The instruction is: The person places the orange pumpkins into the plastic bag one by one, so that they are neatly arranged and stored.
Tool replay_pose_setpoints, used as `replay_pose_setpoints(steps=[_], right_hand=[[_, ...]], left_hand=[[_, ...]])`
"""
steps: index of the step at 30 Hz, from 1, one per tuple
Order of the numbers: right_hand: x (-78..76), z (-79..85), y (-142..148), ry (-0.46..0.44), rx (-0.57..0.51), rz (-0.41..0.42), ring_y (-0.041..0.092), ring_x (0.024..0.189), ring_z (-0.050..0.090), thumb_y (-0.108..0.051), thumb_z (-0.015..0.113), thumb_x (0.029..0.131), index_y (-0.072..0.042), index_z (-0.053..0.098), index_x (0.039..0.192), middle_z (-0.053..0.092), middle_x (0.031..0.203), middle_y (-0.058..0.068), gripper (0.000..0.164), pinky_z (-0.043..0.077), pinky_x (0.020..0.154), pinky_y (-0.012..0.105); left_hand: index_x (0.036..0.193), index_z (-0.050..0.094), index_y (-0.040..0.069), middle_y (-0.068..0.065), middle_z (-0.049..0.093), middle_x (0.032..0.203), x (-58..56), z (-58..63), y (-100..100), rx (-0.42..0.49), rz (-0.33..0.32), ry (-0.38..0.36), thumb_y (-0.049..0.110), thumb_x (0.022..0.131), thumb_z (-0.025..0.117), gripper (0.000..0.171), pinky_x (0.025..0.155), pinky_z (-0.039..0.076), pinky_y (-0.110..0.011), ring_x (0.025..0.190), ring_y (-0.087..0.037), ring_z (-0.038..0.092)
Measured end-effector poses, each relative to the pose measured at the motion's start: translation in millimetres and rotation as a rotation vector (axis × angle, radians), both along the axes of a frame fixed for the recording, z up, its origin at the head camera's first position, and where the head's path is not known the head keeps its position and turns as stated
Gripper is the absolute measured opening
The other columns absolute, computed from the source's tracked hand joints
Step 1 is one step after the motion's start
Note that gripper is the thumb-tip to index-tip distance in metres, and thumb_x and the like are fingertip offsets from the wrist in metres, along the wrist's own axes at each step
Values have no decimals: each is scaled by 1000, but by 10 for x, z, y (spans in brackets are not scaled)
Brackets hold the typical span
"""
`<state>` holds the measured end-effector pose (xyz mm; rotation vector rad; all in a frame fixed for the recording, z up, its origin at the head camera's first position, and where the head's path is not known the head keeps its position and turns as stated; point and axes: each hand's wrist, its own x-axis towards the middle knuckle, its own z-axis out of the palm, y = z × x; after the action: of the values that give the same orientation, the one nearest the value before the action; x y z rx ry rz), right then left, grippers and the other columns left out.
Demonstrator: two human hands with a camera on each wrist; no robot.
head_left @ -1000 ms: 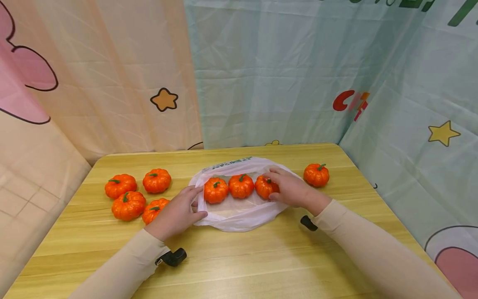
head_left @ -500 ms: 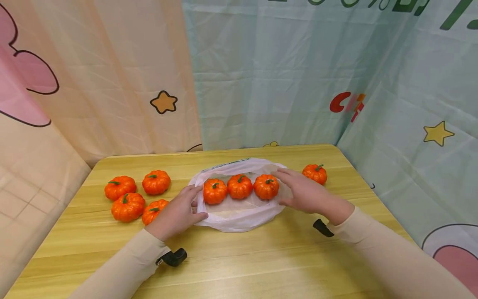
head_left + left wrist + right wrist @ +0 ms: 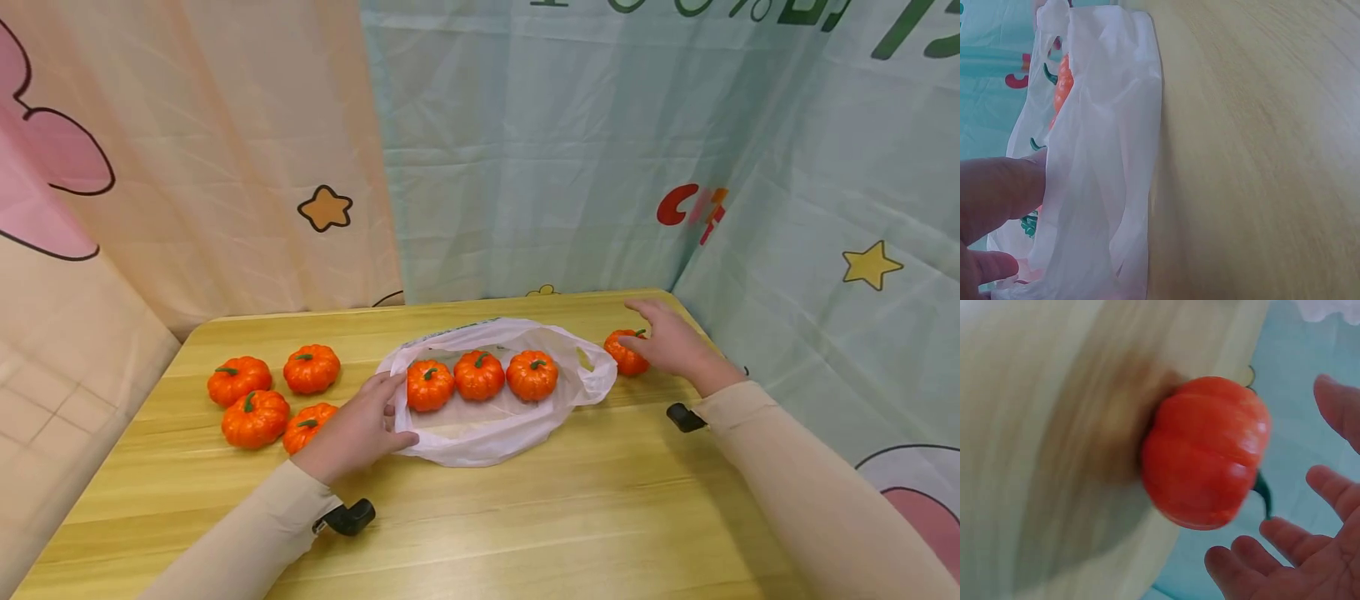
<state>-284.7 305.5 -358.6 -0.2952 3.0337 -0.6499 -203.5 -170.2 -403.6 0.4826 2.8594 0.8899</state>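
Observation:
A white plastic bag (image 3: 592,385) lies with its mouth spread in the middle of the table. Inside it sit three small orange pumpkins in a row: left (image 3: 430,386), middle (image 3: 478,375) and right (image 3: 532,376). My left hand (image 3: 360,427) rests at the bag's left rim, thumb and fingers spread apart; in the left wrist view the thumb (image 3: 1004,190) tip passes behind the white film. Another pumpkin (image 3: 626,352) stands right of the bag. Around it my right hand (image 3: 670,337) is spread; the right wrist view shows the fingers (image 3: 1294,540) apart, near its green stem.
Several more pumpkins (image 3: 256,419) stand grouped at the left of the wooden table (image 3: 480,533), one partly hidden behind my left hand. Printed curtains (image 3: 525,167) hang along the table's back edge and right side.
My right hand has let go of the right pumpkin in the bag and moved right to the lone pumpkin. The bag's right handle has come into sight. My left hand stays put.

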Motion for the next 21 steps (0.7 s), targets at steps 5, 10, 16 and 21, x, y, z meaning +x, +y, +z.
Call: replay_pose_setpoints(steps=[5, 10, 16, 21], right_hand=[[-70, -273, 123, -22, -47, 90, 56, 140, 42, -19, 77, 95, 10, 46, 151, 45, 153, 37, 70, 36, 119, 68], [-55, -402, 144, -13, -57, 59, 54, 137, 45, -13, 78, 94, 6, 51, 149, 49, 150, 34, 64, 37, 118, 67], [-31, -441, 104, -34, -45, 2, 53, 142, 41, -13, 76, 96, 1, 50, 151, 42, 156, 33, 63, 34, 121, 67], [-29, -445, 98, -45, -38, -19, 53, 140, 44, -13, 76, 96, 0, 50, 152, 43, 154, 32, 62, 35, 120, 67]], left_hand=[[163, 34, 4, -26, 33, 166, 0, -3, -1, 6, 0, -13, 32, 86, 89, 99, 102, 59, -49, 121, -31, 69], [164, 34, 5, -25, 31, 167, 7, 12, 5, 7, 11, -28, 33, 86, 88, 99, 101, 59, -48, 122, -31, 68], [164, 34, 5, -26, 30, 168, 26, 19, 11, -2, 18, -30, 34, 86, 89, 100, 103, 58, -49, 123, -31, 68], [164, 33, 5, -27, 30, 167, 43, 17, 14, -1, 16, -28, 34, 86, 89, 100, 104, 57, -49, 123, -31, 68]])
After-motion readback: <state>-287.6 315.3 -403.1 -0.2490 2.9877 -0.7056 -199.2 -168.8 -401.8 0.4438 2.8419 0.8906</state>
